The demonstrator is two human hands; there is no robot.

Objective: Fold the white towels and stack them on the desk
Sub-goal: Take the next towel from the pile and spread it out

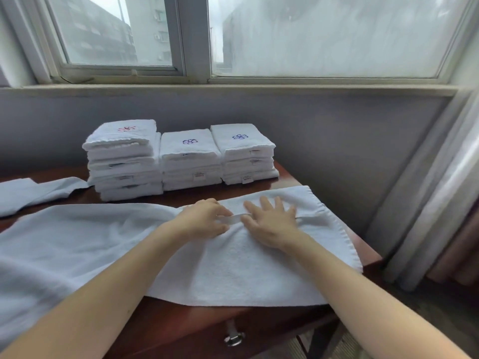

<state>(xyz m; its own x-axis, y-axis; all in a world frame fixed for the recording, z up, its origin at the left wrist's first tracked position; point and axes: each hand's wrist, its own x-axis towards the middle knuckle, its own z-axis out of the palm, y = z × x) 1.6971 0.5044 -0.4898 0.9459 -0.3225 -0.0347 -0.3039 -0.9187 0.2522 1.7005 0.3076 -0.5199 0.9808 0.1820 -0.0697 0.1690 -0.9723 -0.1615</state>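
The towel (233, 268) lies spread across the counter (197, 317). Its right end is flat under both hands, and the rest runs rumpled toward 8 o'clock and off the near edge. Near the far hem a white label (231, 218) shows between the hands. The right hand (269, 221) presses down at the label's 3 o'clock with its fingers spread flat. The left hand (204, 220) sits at the label's 9 o'clock with curled fingers at the label's end; I cannot tell whether they pinch it.

The cloth looks soft, light and limp, so it should sag and crease wherever it is unsupported. It is best taken by the two corners of the right hem, then smoothed flat after each fold.

At 12 o'clock from the hands stand three stacks (190, 161) of folded towels, side by side. A second towel (33, 193) lies loose at 10 o'clock. A curtain (440, 190) hangs at 3 o'clock.
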